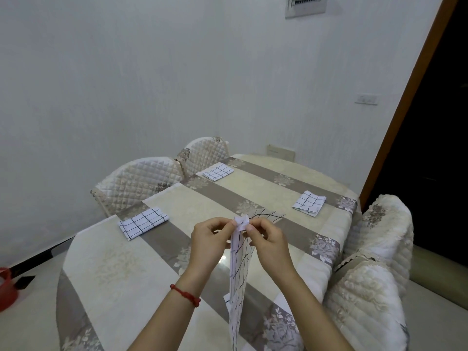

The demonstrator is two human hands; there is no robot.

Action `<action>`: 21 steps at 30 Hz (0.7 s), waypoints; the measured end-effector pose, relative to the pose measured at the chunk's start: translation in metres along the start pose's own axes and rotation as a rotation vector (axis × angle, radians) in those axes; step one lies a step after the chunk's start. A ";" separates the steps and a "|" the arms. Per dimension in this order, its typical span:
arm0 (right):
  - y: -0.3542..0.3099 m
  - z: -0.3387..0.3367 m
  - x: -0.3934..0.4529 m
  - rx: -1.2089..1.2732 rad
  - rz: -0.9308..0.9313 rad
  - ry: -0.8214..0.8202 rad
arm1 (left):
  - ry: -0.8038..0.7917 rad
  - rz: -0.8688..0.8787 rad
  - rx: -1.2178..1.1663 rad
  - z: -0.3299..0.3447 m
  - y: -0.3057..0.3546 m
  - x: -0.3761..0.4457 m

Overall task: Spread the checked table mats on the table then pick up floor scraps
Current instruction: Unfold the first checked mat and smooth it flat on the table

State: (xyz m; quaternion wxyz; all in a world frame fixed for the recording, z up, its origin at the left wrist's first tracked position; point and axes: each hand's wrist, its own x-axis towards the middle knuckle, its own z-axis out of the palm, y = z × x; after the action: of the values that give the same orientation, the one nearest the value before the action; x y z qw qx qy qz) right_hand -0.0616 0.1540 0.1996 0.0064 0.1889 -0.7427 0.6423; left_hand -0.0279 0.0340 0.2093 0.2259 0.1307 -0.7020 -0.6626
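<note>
A checked mat [238, 272] is being pinched at its top edge by the left hand [210, 239] and the right hand [268, 243], held close together, while it is hanging bunched above the counter [106, 262]. If it is being lowered unopened, it is likely to land creased or slide off the near edge. Farther off, three folded mats [143, 222] [309, 201] [218, 172] are lying well apart, unspread.

White wall [152, 72], quilted chairs [141, 181], pale floor [27, 325], perhaps a dark doorway [435, 148]
</note>
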 end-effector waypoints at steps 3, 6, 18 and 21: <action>0.005 -0.004 0.001 0.059 0.080 0.068 | 0.079 -0.028 -0.017 -0.008 -0.007 0.007; 0.011 -0.012 0.006 0.100 0.164 0.147 | 0.161 -0.049 -0.017 -0.025 -0.017 0.018; 0.035 -0.040 0.069 -0.226 0.265 0.353 | 0.342 -0.117 0.076 -0.120 -0.049 0.096; 0.038 -0.042 0.092 -0.310 0.277 0.338 | 0.382 -0.114 0.115 -0.141 -0.053 0.111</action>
State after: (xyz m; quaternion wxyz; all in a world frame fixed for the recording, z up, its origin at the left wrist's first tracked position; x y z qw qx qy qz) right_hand -0.1678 0.1731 0.1938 0.0711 -0.0277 -0.8394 0.5382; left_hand -0.0603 -0.1470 0.1755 0.3093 0.3060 -0.6745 -0.5964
